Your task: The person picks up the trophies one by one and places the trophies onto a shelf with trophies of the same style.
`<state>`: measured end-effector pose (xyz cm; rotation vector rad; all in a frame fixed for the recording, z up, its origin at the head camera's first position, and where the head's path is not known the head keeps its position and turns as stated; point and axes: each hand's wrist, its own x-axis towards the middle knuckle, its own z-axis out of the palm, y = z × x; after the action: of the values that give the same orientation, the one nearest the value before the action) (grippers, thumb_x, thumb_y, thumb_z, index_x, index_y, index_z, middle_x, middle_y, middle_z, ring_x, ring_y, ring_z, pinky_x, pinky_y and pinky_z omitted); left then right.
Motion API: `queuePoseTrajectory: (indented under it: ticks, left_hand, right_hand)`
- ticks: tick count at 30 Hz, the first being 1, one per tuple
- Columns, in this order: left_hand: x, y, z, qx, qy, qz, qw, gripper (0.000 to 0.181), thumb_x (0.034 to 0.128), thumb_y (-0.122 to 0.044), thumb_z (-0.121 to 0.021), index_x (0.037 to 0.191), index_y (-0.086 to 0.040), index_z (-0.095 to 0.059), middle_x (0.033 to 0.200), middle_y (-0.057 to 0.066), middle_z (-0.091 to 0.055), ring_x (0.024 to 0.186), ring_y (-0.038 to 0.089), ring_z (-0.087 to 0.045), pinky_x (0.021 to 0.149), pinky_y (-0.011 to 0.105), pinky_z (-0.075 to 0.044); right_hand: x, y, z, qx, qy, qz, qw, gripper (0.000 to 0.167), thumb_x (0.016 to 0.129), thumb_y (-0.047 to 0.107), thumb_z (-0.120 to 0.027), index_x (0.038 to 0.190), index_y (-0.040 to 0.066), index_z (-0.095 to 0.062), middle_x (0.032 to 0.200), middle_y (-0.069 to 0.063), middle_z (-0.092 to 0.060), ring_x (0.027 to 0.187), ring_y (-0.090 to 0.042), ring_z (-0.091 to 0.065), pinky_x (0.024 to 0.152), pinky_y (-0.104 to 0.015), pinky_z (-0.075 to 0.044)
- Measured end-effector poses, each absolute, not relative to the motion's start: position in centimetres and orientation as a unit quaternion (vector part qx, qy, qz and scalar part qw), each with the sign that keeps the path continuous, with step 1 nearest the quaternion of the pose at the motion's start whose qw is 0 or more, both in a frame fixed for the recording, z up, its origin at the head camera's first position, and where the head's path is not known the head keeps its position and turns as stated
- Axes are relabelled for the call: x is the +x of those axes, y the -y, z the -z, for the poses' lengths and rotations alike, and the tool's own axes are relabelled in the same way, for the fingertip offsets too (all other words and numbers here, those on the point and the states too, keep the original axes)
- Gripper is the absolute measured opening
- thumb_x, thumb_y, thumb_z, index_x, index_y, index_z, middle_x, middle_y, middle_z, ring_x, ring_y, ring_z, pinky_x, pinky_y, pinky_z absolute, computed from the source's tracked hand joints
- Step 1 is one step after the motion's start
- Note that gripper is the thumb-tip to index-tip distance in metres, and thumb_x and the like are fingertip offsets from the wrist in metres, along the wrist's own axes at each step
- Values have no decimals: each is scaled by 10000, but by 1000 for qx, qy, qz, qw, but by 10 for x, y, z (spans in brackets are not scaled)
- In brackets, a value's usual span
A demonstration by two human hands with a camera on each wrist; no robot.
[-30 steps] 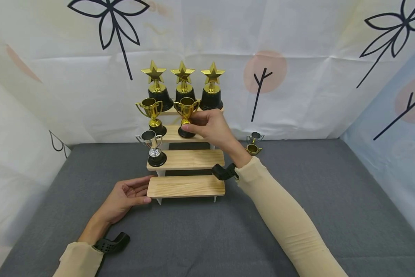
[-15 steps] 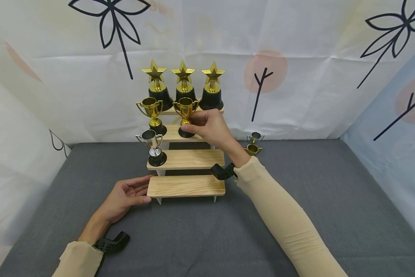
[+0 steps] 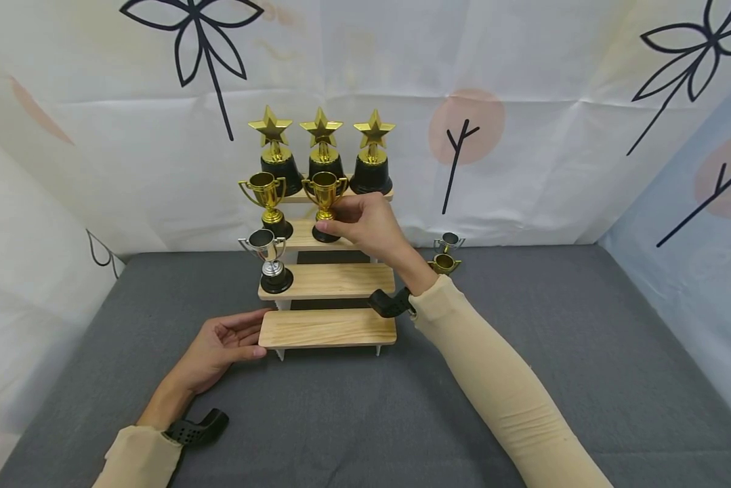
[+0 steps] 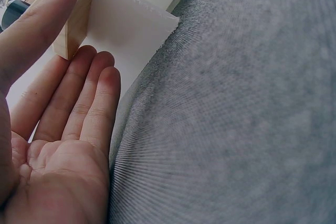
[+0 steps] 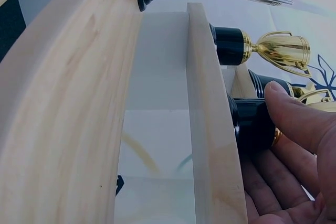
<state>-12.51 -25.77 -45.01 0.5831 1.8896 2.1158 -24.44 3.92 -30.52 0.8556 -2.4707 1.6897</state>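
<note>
With thumb and fingers, my right hand [image 3: 368,224] grips a gold cup trophy [image 3: 324,193] low on its stem and black base. That trophy stands upright on the second shelf from the top, its base [image 5: 254,124] at the shelf board in the right wrist view. Another gold cup trophy [image 3: 266,196] is to its left. On the shelf below, a silver cup trophy [image 3: 270,257] stands at the left end. My left hand [image 3: 221,349] has its fingers extended, touching the left end of the lowest wooden shelf [image 3: 328,329]; the left wrist view shows its fingertips [image 4: 107,77] beneath the board.
Gold star trophies [image 3: 321,135] line the top shelf behind. To the right on the grey cloth [image 3: 560,339] stand a silver cup [image 3: 450,240] and a gold cup [image 3: 444,263], partly behind my right wrist. A printed white backdrop [image 3: 524,169] rises behind the stand.
My right hand and the gold cup trophy have shifted slightly left along the shelf. The left hand has stayed at the lowest shelf's end.
</note>
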Motion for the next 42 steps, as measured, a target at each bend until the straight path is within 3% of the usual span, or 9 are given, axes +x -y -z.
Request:
queuePoseTrajectory:
  ticks: [15,42]
  left_hand:
    - [-125,258,450,196,-654,-721,120,724,850,184,-690,1446,255,-286,1404,114,-567,1263,153,-594,1038,327,-517]
    - [-125,258,450,187,-654,-723,119,740,845,172,-702,1445,260,-277,1381,50,-583,1257,136,-595,1033,321,-518]
  right_hand:
    - [-246,-43,305,264,798,-542,10,365,855,164,-848,1170,8,-751,1064,-104,-756,946,-175,-735,836,-280,-623]
    - [-237,-63,309,275,746,-606,-3,447,865,32,-811,1283,-43,-674,1257,-180,-681,1116,-273,-692,941,-309,-598]
